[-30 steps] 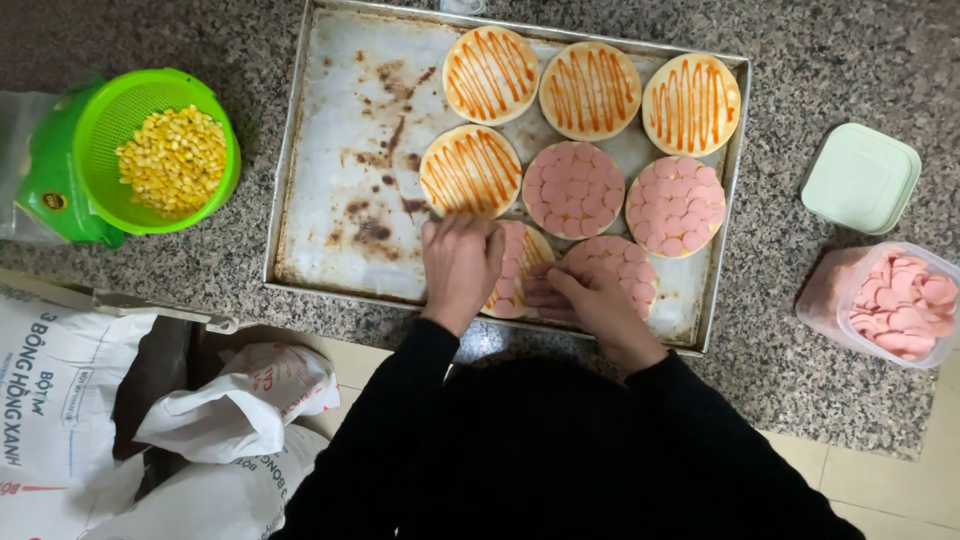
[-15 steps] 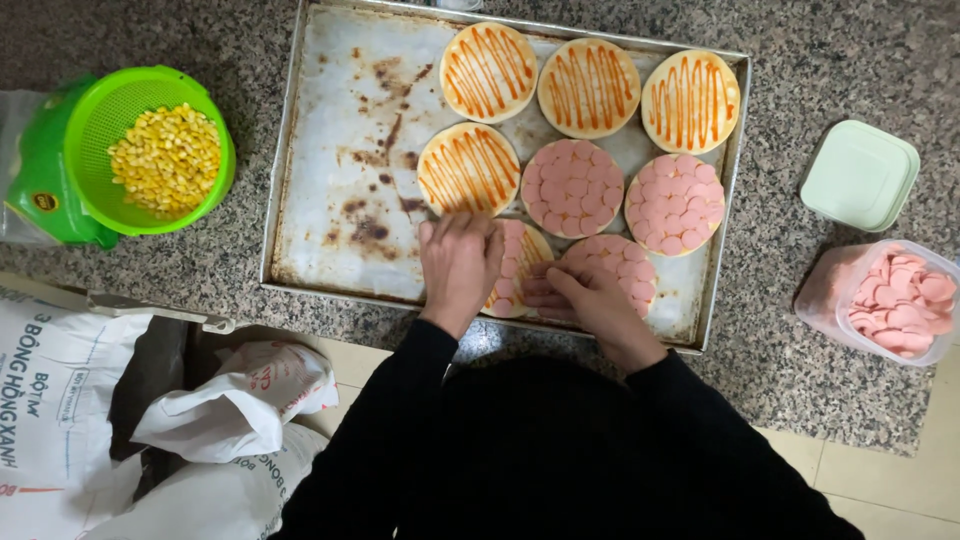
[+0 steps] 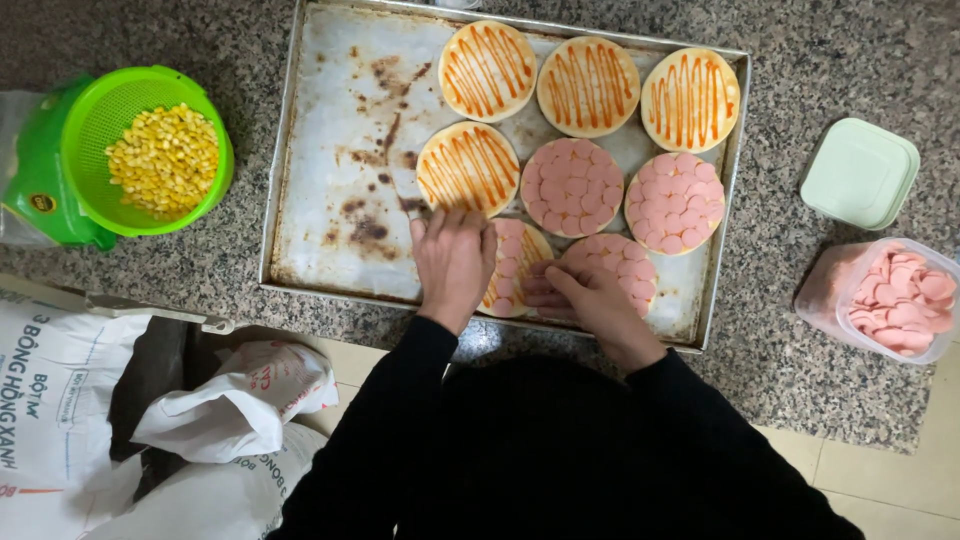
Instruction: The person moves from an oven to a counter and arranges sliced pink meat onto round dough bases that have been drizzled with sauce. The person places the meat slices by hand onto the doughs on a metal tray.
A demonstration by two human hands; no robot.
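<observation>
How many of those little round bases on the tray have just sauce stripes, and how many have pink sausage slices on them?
Sauce stripes only: 4, e.g.
Fully covered in pink slices: 3, e.g.
Partly covered, under the left hand: 1
Total: 8 bases on the tray

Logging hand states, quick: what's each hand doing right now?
Left hand: open, flat on the half-covered round base.
Right hand: fingers on sausage slices there; any grip cannot be told.

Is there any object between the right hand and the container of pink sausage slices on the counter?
Only the baking tray's right rim lies between the right hand and the container of sausage slices; beyond it, bare counter.
</observation>
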